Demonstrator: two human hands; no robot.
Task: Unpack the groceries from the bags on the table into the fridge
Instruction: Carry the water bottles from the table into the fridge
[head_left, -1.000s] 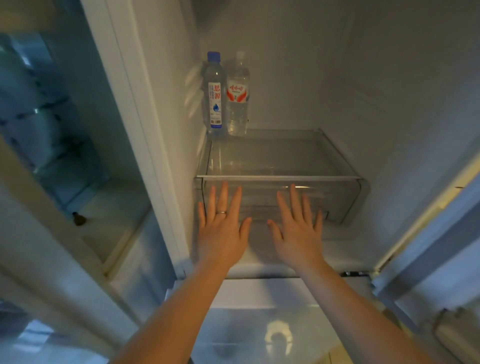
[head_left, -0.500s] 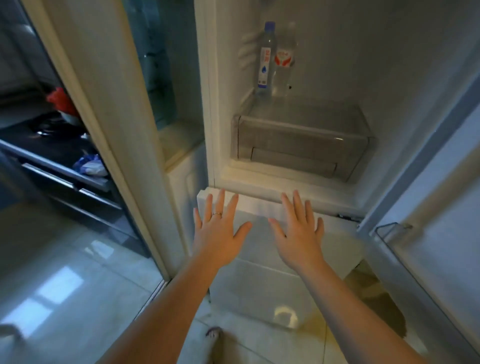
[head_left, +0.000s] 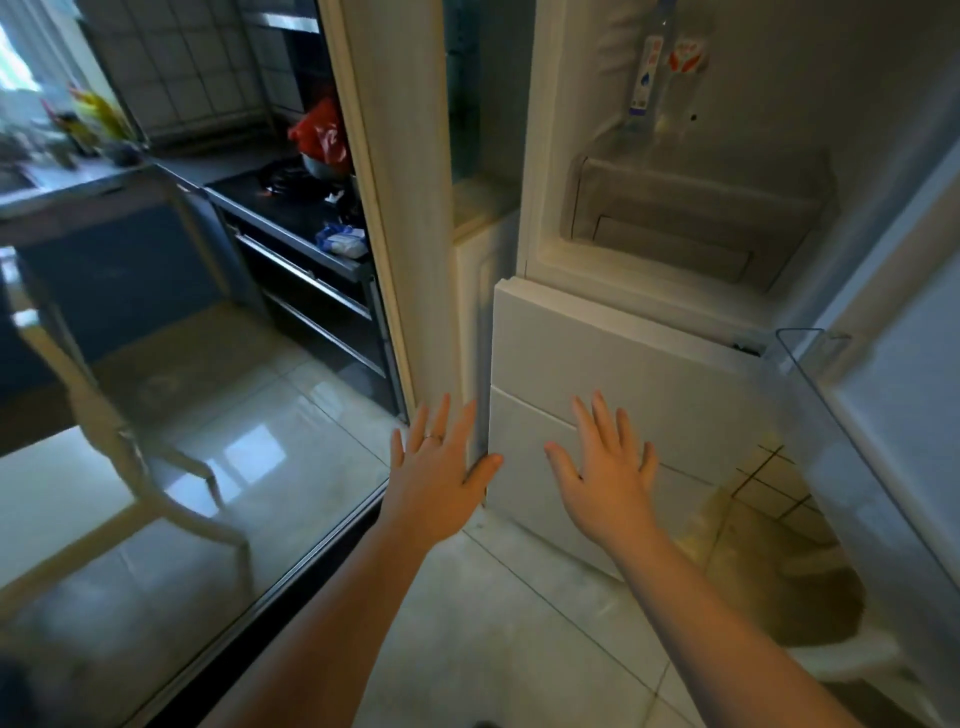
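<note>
currently both hands empty: left hand (head_left: 436, 478) and right hand (head_left: 608, 478) flat, fingers spread, in front of the fridge (head_left: 597, 353) lower panel. grocery bags not in view; only two bottles (head_left: 655, 78) inside. risk: door (head_left: 909, 415) stands wide open, so cold leaks out, and its clear shelf (head_left: 810, 374) juts into the walkway, easy to clip.

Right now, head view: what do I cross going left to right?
Red bag on the stove side → left hand, open → right hand, open → clear door shelf. The bottles and drawer inside the fridge are left out because they overlap the right hand's span.
</note>
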